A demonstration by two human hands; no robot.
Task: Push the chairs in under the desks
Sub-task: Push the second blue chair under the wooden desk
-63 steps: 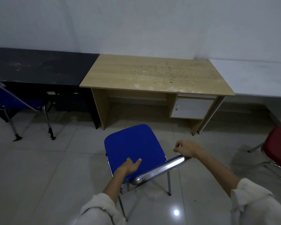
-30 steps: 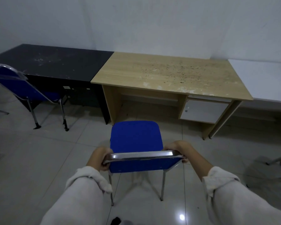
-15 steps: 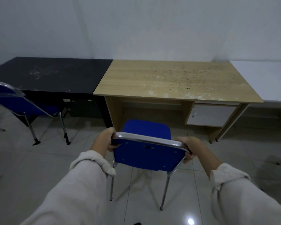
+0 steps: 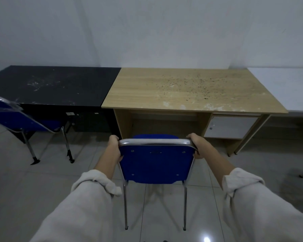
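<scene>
Three desks stand side by side against the wall: the left desk (image 4: 56, 86), the middle desk (image 4: 191, 91) and the right desk (image 4: 287, 88). The near chair (image 4: 156, 163) faces the middle desk's kneehole, its seat front at the opening. A second chair (image 4: 21, 119) stands before the left desk. A drawer unit (image 4: 233, 127) hangs under the middle desk's right side.

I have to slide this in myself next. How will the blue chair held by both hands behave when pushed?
The blue chair probably slides easily: thin metal legs on glossy tile. Pushed high at the backrest by the left hand and right hand, it may tip forward.
</scene>
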